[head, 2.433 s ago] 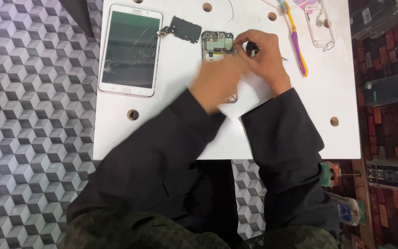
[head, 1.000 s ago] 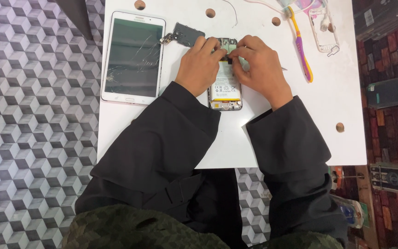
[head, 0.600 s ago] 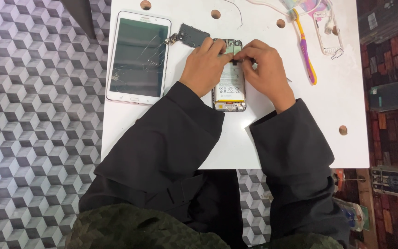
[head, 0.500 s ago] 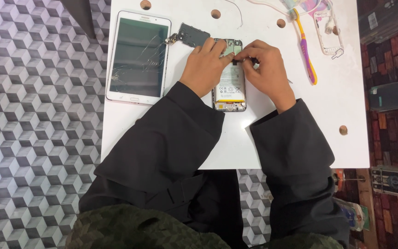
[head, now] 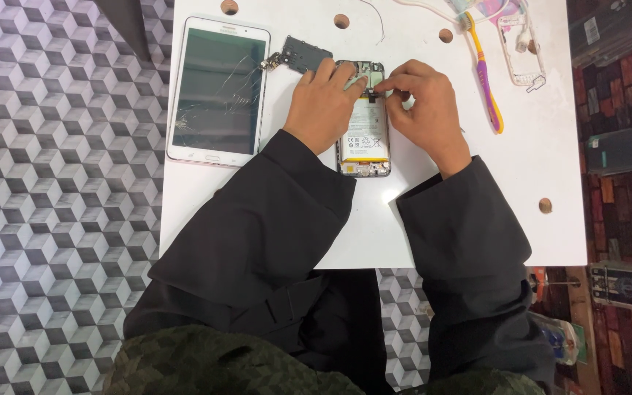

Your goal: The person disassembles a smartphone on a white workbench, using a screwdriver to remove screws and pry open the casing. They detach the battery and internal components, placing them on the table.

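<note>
Since the earliest frame the opened phone (head: 363,135) has come out from under the hands and now lies fully in view; both hands have shifted to its upper end, and the view has drifted a little between frames; the phone lies near the middle of the white table (head: 477,219), back cover off, its long axis running from the far edge toward the near edge, pale battery showing; the left hand (head: 323,102) lies flat along the phone's left side, fingers spread over the top left corner and pressing it down rather than gripping anything; the right hand (head: 422,102) sits just right of the phone, thumb and forefinger pressed together on a small dark part at the top of the board, though whether it is a tool tip or a component is too small to tell; so the point of work lies between the two hands, the right being the nearer to it; toward the far left corner lies a white tablet (head: 219,91) with a cracked screen, well apart from the hands; a dark cover plate (head: 303,53) lies between tablet and phone, just beyond the left fingers; a purple and yellow toothbrush (head: 485,73) and a clear frame (head: 522,47) lie toward the far right corner.
</note>
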